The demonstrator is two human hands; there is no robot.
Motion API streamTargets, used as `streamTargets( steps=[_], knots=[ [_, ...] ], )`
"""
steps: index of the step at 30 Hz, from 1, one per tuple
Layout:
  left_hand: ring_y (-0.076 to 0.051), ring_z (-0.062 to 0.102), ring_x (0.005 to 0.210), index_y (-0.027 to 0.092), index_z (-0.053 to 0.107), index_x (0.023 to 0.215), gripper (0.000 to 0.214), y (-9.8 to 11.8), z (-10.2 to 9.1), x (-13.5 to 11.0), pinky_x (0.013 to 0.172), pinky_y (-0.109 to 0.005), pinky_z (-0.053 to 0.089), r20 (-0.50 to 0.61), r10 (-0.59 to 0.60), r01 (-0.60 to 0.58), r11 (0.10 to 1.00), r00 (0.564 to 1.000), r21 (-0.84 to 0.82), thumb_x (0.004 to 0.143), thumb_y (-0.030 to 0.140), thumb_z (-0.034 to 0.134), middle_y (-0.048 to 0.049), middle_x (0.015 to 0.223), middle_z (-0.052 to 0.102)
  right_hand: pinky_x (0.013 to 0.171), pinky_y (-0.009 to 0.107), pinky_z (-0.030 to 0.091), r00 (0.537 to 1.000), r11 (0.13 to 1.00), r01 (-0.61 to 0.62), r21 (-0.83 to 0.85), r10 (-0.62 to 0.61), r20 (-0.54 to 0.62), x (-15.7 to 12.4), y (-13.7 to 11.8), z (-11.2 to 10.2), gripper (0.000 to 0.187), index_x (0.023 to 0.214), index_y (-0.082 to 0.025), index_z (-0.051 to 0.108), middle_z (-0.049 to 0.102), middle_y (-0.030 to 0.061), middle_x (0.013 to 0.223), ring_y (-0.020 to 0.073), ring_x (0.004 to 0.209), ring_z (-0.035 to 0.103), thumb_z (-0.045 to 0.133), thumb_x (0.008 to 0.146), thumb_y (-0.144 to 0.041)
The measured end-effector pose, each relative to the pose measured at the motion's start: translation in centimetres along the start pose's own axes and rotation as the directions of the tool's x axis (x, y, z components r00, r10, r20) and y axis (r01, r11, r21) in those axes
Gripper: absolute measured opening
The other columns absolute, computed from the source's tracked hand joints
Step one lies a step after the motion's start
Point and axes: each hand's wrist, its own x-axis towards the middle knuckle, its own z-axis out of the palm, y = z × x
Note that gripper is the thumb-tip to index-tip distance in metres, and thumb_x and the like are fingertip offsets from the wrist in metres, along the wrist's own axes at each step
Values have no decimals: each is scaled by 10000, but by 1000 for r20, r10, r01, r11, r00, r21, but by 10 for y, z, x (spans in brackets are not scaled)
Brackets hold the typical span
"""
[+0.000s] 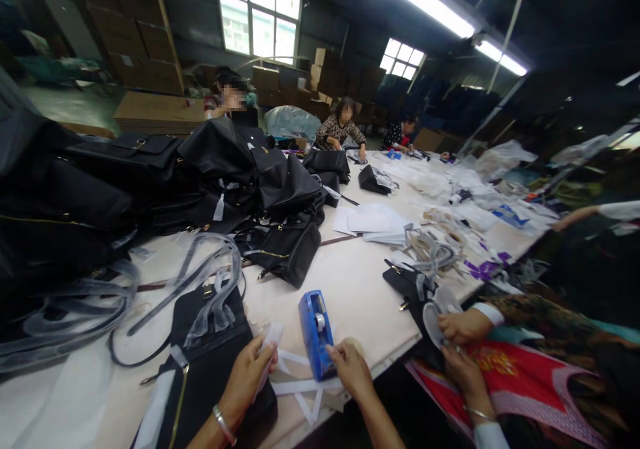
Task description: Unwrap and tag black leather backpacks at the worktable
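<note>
Blue tape dispenser [314, 342] points lengthwise away, slightly left.

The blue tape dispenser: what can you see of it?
The blue tape dispenser looks like plastic: a long, open-topped body with a pale round core inside. It sits on the pale tabletop, lengthwise away from the viewer, white strips beside it. The right hand seems to touch its near end.

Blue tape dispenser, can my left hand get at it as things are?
Probably yes. Your left hand is close to the dispenser, with only white strips lying between them. That hand holds a pale piece, though, and your right hand is at the dispenser's near end.
</note>
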Motion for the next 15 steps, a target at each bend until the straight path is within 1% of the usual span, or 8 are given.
streamTargets(
  steps=[3,5,8,10,11,12,13,15],
  knots=[
    [-101,476,555,154,576,723,326,-3,-1,-1,535,-200,376,12,6,-6,1000,1000,1,801,469,606,22,623,547,679,303,400,999,1000,-25,-11,25,21,-1,2,14,282,678,-183,621,630,57,750,214,729,589,528,779,-430],
    [-98,470,555,156,574,719,324,-2,-1,-3,534,-198,374,13,4,-3,1000,1000,-7,805,467,604,21,624,548,674,298,397,999,999,-34,-6,34,32,-1,0,15,271,664,-179,605,616,52,734,208,720,579,518,781,-408],
    [-95,466,549,156,578,725,323,2,-2,-7,526,-194,367,4,6,-6,1000,1000,-5,800,468,611,19,621,550,681,287,394,999,1000,-15,21,14,42,-6,-5,7,263,647,-188,574,601,33,721,191,714,562,508,788,-400],
    [-91,464,543,156,576,732,322,3,-3,-8,523,-190,363,0,2,-2,1000,1000,-2,805,469,606,21,618,548,695,279,391,999,999,19,38,-21,37,-13,-8,0,260,672,-197,563,602,20,729,181,730,555,495,804,-410],
    [-89,463,540,157,575,735,321,3,-3,-8,521,-188,362,0,-3,3,1000,1000,-3,808,468,602,22,618,547,685,272,390,999,996,16,86,-20,47,-17,-9,-3,260,683,-200,558,602,12,719,173,720,550,497,808,-420],
    [-87,463,538,157,575,734,322,3,-3,-8,518,-187,361,0,-8,8,1000,1000,-7,808,469,602,21,619,548,649,262,386,998,987,-12,161,0,71,-22,-9,-4,264,692,-202,553,601,3,697,161,682,540,502,807,-434],
    [-88,466,539,157,575,731,323,2,-3,-8,518,-187,363,0,-10,10,1000,1000,-13,806,469,603,19,621,550,593,250,374,994,966,-62,250,36,104,-27,-7,-3,275,696,-203,545,596,-6,663,145,621,519,508,801,-454],
    [-92,475,550,156,579,724,323,0,-2,-7,527,-189,374,0,-7,7,1000,1000,-25,798,468,612,14,628,559,479,227,316,976,895,-189,404,124,182,-35,-1,3,313,681,-202,518,571,-22,585,114,490,445,526,771,-501]
  ],
)
